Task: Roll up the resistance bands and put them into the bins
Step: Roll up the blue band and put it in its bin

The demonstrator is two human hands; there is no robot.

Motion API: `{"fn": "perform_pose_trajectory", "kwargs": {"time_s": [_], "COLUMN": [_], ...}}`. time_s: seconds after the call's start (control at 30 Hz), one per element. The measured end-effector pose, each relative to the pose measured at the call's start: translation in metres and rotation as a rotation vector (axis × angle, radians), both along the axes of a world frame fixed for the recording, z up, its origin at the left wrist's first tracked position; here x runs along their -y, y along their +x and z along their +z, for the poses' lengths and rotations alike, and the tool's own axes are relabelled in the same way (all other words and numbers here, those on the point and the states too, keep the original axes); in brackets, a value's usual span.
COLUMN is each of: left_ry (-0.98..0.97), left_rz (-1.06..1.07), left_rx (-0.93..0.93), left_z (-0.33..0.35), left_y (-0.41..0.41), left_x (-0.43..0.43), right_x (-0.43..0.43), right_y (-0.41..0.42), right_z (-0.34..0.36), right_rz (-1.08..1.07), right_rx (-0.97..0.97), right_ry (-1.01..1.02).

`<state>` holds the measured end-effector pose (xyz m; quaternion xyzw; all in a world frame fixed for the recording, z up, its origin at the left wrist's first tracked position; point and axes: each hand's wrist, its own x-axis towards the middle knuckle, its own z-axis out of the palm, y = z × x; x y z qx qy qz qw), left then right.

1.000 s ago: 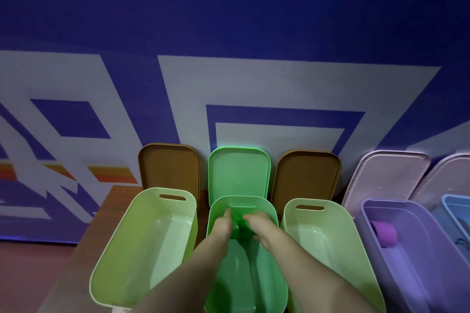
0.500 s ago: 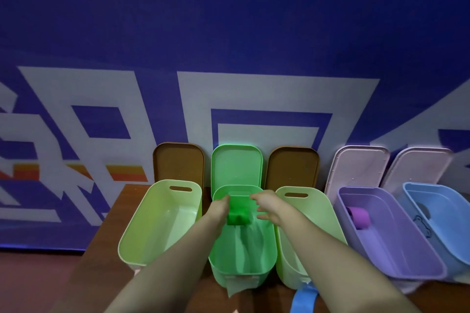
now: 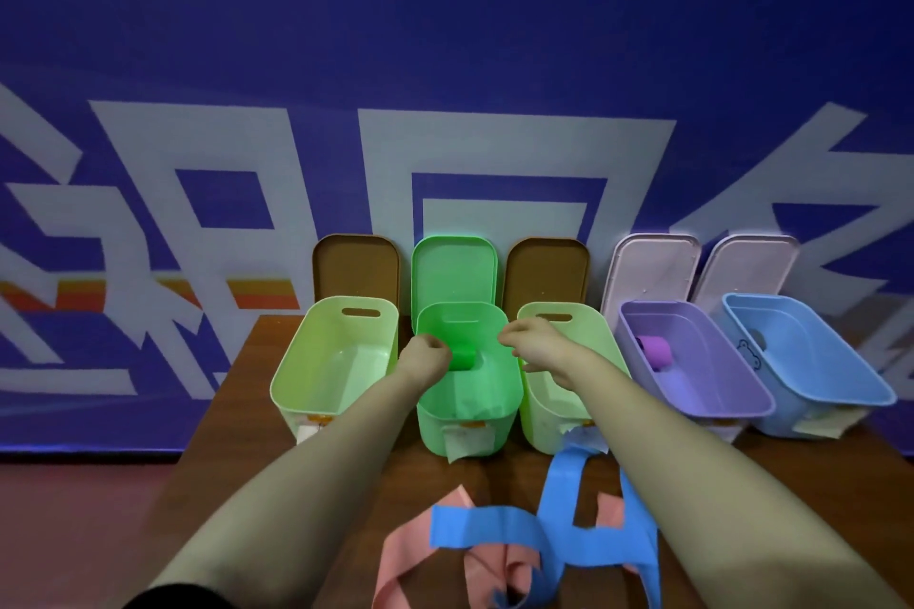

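Placing green roll: reads as nearly done, with roll down at far end of green bin. Seeing left hand curled up tight against roll's left side; cannot tell whether gripping or only touching. Seeing right hand loosely curled, holding nothing, above rim between green bin and right lime bin.

Risks, as judged from here:
- Letting go too fast: likely lets springy band unwind, loosening roll inside bin.
- Pulling left hand back while fingers touch roll: could drag or tip it off its spot.
- Withdrawing right forearm low: could clip lime bin's rim and shove the row of bins.
- Ignoring blue band on worktop: far end lies right at lime bin's front, under right forearm, so could catch on the way back.
- Grabbing blue band alone: crosses over pink band, so probably hauls both, maybe off worktop edge.

Advise slow release, lifting both hands straight up, then separating the two loose bands before rolling.
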<state>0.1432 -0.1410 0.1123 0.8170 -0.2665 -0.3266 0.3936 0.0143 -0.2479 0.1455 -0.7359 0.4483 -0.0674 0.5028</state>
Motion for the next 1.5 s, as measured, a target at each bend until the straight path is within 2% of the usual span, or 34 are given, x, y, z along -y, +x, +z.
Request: {"fn": "perform_pose_trajectory", "kwargs": {"time_s": [0.2, 0.37, 0.53, 0.7, 0.83, 0.93, 1.13, 1.3, 1.5], "left_ry": [0.113, 0.136, 0.228, 0.337, 0.327, 0.328, 0.294, 0.297, 0.121], "left_rz": [-0.174, -0.291, -0.405, -0.466, -0.510, -0.572, -0.595, -0.544, -0.225], "left_rx": [0.204, 0.330, 0.354, 0.388, 0.434, 0.461, 0.622, 0.691, 0.806], "left_z": [-0.005, -0.002, -0.020, -0.066, -0.109, -0.135, -0.169, -0.181, -0.181], "left_y": [-0.027, -0.046, -0.064, -0.081, -0.079, -0.078, -0.082, -0.089, -0.110], "left_x": [-0.030, -0.044, -0.051, -0.062, -0.067, -0.070, -0.073, -0.075, -0.093], "right_x": [-0.026, -0.036, -0.039, -0.044, -0.044, -0.045, -0.050, -0.048, -0.069], "right_y": [-0.031, -0.049, -0.060, -0.067, -0.070, -0.072, -0.077, -0.085, -0.102], "right_z": [-0.008, -0.011, -0.028, -0.071, -0.121, -0.158, -0.197, -0.212, -0.214], "right_rz": [0.104, 0.242, 0.447, 0.637, 0.706, 0.790, 0.810, 0.702, 0.486], "right_rx": [-0.050, -0.072, -0.168, -0.266, -0.327, -0.395, -0.296, -0.151, 0.126], "right_ry": [-0.135, -0.201, -0.174, -0.274, -0.274, -0.412, -0.474, -0.551, -0.605]}}
